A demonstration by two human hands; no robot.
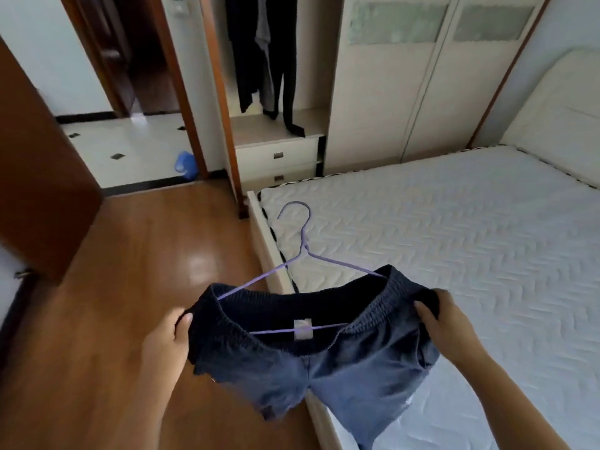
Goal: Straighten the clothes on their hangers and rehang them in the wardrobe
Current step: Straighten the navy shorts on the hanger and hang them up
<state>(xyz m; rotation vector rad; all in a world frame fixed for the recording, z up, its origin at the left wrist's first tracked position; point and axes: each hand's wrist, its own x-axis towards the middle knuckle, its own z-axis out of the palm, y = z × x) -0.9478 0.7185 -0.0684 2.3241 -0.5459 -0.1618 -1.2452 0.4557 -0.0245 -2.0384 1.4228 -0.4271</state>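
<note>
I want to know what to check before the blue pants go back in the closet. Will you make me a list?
1. Left hand grips one side of the waistband: ok.
2. Right hand grips the other side: ok.
3. Purple hanger has both ends tucked inside the waistband of the blue pants: ok.
4. The hanger's hook is free, with nothing caught on it: ok.
5. Pants hang smooth: not ok, the legs look crumpled.
6. Wardrobe is open, with dark clothes hanging inside: ok. Free room on the rail: cannot tell, as the rail is out of view.
</note>
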